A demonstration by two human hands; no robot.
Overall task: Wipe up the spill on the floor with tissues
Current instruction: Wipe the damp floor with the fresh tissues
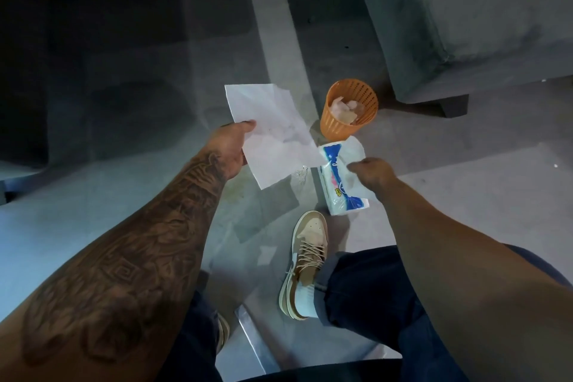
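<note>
A tissue sheet (273,133) is gripped by the left hand (231,146) above the floor spill (299,173), while a second sheet (356,149) is pinched from the tissue pack (339,195) by the right hand (373,174), presumably for added absorbency.

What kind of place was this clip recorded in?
Probably a living room at home: a grey upholstered sofa on a short dark leg, a smooth grey floor, and a small orange wastebasket beside a tissue pack on that floor.
</note>
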